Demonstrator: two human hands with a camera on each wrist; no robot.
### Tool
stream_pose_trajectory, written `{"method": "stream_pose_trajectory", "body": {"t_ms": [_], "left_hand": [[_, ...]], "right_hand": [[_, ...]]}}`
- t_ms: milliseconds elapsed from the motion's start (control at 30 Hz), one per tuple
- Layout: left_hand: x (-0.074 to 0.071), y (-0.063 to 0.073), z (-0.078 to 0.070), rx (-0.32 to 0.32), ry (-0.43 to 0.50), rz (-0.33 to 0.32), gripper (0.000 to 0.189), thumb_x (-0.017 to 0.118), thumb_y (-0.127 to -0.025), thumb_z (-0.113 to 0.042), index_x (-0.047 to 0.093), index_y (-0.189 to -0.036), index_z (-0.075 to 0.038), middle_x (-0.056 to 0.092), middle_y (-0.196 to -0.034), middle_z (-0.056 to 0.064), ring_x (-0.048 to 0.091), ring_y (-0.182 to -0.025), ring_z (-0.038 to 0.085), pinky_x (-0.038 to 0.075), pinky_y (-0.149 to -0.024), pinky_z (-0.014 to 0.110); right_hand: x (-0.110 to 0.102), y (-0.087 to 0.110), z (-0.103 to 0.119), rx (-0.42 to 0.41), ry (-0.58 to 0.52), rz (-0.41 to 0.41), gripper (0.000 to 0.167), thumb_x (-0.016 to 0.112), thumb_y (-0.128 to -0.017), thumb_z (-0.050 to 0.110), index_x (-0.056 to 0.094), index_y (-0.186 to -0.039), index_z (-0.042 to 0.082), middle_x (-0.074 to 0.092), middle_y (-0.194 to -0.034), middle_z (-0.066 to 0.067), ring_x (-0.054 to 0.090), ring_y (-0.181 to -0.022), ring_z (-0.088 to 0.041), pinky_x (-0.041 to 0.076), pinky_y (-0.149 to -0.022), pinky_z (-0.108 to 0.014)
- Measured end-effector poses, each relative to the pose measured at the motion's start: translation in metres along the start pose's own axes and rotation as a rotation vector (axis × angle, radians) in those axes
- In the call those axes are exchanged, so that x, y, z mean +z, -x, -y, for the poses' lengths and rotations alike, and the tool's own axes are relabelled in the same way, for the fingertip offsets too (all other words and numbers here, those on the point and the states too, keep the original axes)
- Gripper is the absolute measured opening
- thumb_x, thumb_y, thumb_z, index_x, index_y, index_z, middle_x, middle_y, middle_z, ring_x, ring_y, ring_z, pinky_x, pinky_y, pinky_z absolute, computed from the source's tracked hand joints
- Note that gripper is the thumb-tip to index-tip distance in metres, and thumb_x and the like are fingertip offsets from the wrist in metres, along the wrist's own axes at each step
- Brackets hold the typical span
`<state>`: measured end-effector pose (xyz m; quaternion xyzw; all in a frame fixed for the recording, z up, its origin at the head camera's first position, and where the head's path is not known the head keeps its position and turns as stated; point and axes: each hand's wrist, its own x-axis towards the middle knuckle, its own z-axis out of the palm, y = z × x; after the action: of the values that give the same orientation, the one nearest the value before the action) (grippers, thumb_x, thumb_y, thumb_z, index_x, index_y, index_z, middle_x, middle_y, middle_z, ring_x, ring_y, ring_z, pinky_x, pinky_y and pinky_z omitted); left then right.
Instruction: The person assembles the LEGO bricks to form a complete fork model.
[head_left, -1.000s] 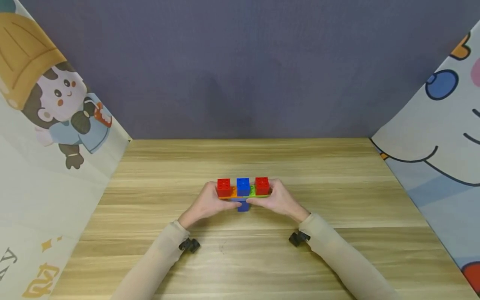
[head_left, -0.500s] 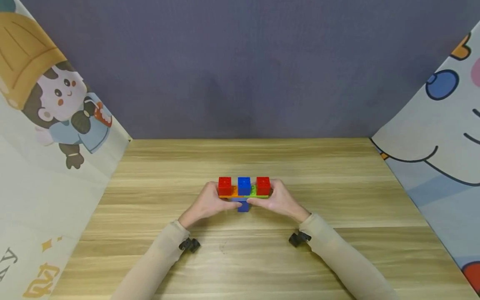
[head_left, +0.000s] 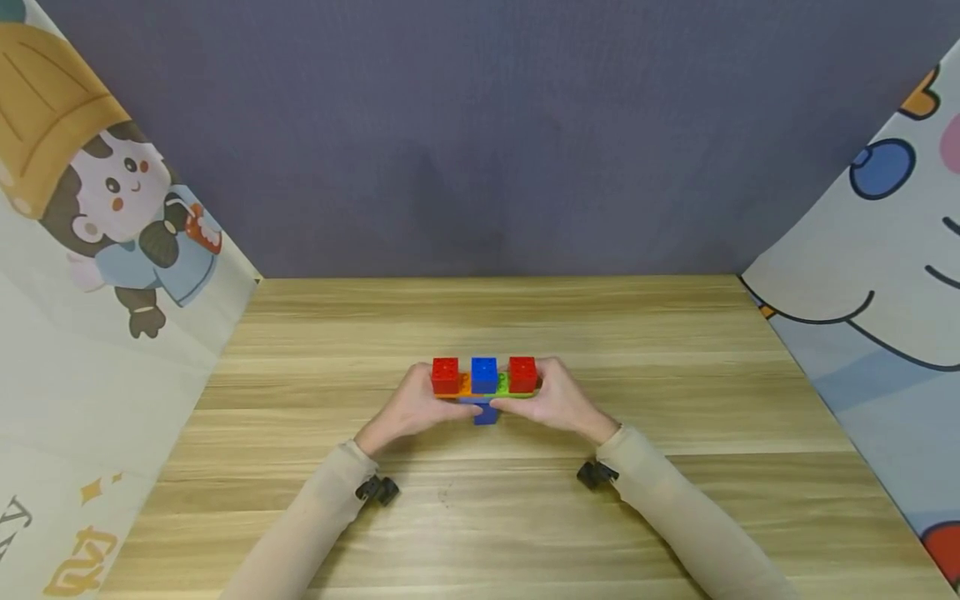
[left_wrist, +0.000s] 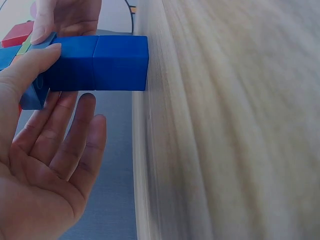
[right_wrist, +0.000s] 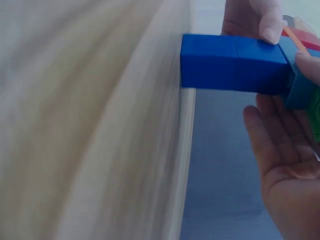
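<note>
Brick assembly (head_left: pixel 483 379) stands upright, its crossbar (head_left: pixel 501 385) running left to right, both partly closed hands (head_left: pixel 412 406) (head_left: pixel 561 402) pinching it.

Our plain beige sleeves (head_left: pixel 300 525), lower left and lower right, our small black wrist cameras (head_left: pixel 378 490), two-lobed

Blocks (head_left: pixel 483 377): smooth, glossy plastic. Tabletop (head_left: pixel 480 533): smooth, wood-grained. Back panel (head_left: pixel 480 142): matt, cloth-like. Sleeves (head_left: pixel 675 508): matt cloth.

Head view evenly and diffusely lit, soft shadows along 2 beige sleeves (head_left: pixel 300 525) on wood-grain tabletop (head_left: pixel 480 533), faint dark patches on blue-gray back panel (head_left: pixel 480 142), 2 wrist views hazy, bluish, near tabletop blurred.
</note>
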<state>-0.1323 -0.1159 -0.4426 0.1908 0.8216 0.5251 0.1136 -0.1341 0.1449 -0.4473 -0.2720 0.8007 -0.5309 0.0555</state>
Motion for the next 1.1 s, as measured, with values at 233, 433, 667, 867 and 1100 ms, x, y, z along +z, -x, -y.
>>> {"method": "stream_pose_trajectory", "body": {"t_ms": [233,433,667,867,1100], "left_hand": [[0.0007,-0.0006,0.0018,0.021,0.007,0.018,0.039,0.095,-0.080,-0.016,0.079,-0.113,-0.006,0.083,-0.105,0.009,0.078,-0.091,0.015,0.064,-0.083,0.030],[0.0019,0.0004,-0.0005,-0.001,0.001,0.007,0.042,0.096,-0.079,-0.018,0.079,-0.115,-0.007,0.083,-0.107,0.008,0.078,-0.092,0.016,0.064,-0.085,0.032],[0.0010,0.0010,-0.0017,0.000,-0.035,-0.021,0.041,0.098,-0.077,-0.021,0.079,-0.112,-0.008,0.083,-0.103,0.006,0.075,-0.088,0.013,0.063,-0.083,0.032],[0.0006,0.0012,-0.0018,0.001,-0.027,-0.013,0.040,0.097,-0.078,-0.020,0.079,-0.111,-0.007,0.083,-0.102,0.006,0.075,-0.087,0.013,0.063,-0.081,0.031],[0.0007,0.0012,-0.0018,0.012,-0.033,0.006,0.042,0.096,-0.079,-0.020,0.078,-0.116,-0.008,0.083,-0.106,0.006,0.075,-0.090,0.013,0.063,-0.084,0.031]], "right_hand": [[-0.0030,-0.0019,0.0031,-0.008,-0.001,0.021,0.032,0.092,-0.084,0.012,0.078,-0.112,0.004,0.083,-0.102,-0.010,0.078,-0.085,-0.011,0.066,-0.075,-0.030],[-0.0036,-0.0013,0.0032,-0.002,0.000,0.021,0.033,0.092,-0.084,0.013,0.077,-0.111,0.004,0.083,-0.102,-0.010,0.078,-0.083,-0.012,0.066,-0.074,-0.030],[-0.0024,-0.0022,0.0063,-0.016,0.029,0.019,0.032,0.093,-0.084,0.017,0.076,-0.109,0.005,0.082,-0.100,-0.008,0.075,-0.080,-0.009,0.065,-0.072,-0.029],[-0.0044,-0.0043,0.0045,-0.031,0.030,0.049,0.034,0.091,-0.087,0.017,0.077,-0.114,0.003,0.082,-0.106,-0.010,0.077,-0.088,-0.010,0.065,-0.078,-0.028],[-0.0054,-0.0042,0.0049,-0.029,0.039,0.052,0.034,0.091,-0.086,0.017,0.077,-0.115,0.004,0.082,-0.107,-0.008,0.077,-0.088,-0.011,0.065,-0.078,-0.028]]}}
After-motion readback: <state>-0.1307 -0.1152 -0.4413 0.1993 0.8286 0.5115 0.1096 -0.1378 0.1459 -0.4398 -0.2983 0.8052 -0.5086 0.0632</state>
